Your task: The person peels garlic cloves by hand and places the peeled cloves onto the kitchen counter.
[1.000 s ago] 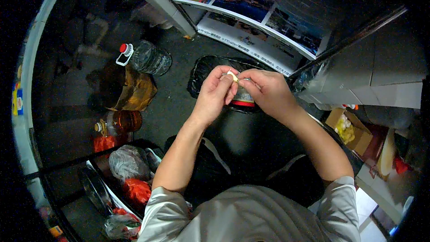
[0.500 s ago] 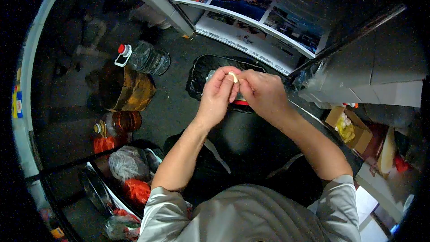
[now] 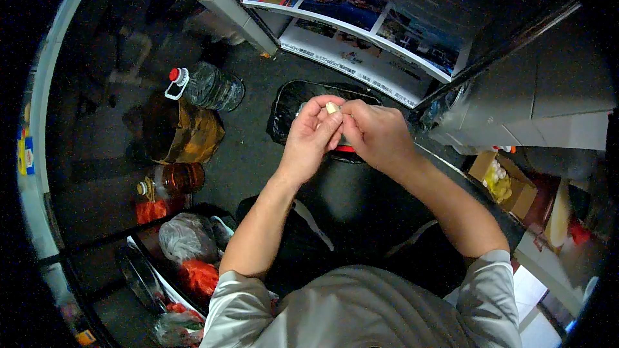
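Note:
A small, pale garlic clove (image 3: pixel 332 108) is pinched between the thumb and fingers of my left hand (image 3: pixel 311 134). My right hand (image 3: pixel 379 130) is closed beside it, its thumb and forefinger pressed at the clove's right end; whether a bit of skin is caught there is too small to make out. Both hands are above a bin lined with a black bag (image 3: pixel 284 106), which they partly hide. Something red shows at the bin's near rim, under the hands.
On the left stand a large clear bottle with a red cap (image 3: pixel 216 87), a brown paper-like bag (image 3: pixel 193 132) and an amber bottle (image 3: pixel 184 178). Plastic bags (image 3: pixel 187 237) lie lower left. A cardboard box (image 3: pixel 519 200) with pale bulbs sits right. A printed panel (image 3: pixel 361 42) borders the far side.
The clove has turned slightly in my left fingers and more of its pale side shows. Both hands stay close together in nearly the same place over the bin.

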Demonstrator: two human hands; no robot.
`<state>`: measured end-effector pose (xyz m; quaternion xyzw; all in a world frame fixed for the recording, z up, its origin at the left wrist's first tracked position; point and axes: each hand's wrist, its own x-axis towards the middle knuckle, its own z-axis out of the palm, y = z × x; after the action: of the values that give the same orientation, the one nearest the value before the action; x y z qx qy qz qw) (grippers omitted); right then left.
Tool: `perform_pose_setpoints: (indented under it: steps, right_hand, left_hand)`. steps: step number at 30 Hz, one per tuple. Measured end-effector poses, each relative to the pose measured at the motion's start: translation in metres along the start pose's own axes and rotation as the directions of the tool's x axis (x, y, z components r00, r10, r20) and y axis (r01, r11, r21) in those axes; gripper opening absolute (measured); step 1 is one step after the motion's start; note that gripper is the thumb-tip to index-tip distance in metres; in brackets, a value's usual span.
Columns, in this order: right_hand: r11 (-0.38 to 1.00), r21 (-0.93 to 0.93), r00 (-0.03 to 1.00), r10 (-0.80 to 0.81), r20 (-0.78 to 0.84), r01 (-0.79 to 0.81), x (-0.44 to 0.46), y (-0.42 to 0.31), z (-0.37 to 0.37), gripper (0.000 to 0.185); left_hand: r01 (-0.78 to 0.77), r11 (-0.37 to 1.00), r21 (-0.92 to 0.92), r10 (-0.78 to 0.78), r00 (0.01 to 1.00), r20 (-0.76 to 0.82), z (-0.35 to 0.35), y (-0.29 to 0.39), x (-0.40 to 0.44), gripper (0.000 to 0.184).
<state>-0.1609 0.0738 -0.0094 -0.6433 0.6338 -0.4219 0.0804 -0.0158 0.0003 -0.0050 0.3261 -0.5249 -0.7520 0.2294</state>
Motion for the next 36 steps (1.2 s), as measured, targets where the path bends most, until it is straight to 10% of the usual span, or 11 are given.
perform_pose_setpoints:
  steps: [20, 28, 36]
  right_hand:
    - [0.987, -0.155, 0.995, 0.014, -0.095, -0.028, 0.007, 0.027, -0.012, 0.013]
    - [0.924, -0.343, 0.937, 0.258, 0.236, -0.168, -0.008, 0.044, 0.013, 0.012]
    - [0.981, -0.094, 0.970, 0.184, 0.160, -0.170, -0.006, 0.039, 0.009, 0.017]
  left_hand:
    - [-0.031, 0.999, 0.035, 0.032, 0.998, -0.047, -0.005, -0.004, 0.002, 0.032]
    - [-0.085, 0.991, 0.101, 0.091, 0.994, -0.062, -0.005, -0.007, 0.003, 0.022]
    - [0.028, 0.999, 0.031, -0.026, 0.998, -0.062, -0.003, 0.003, 0.000, 0.018]
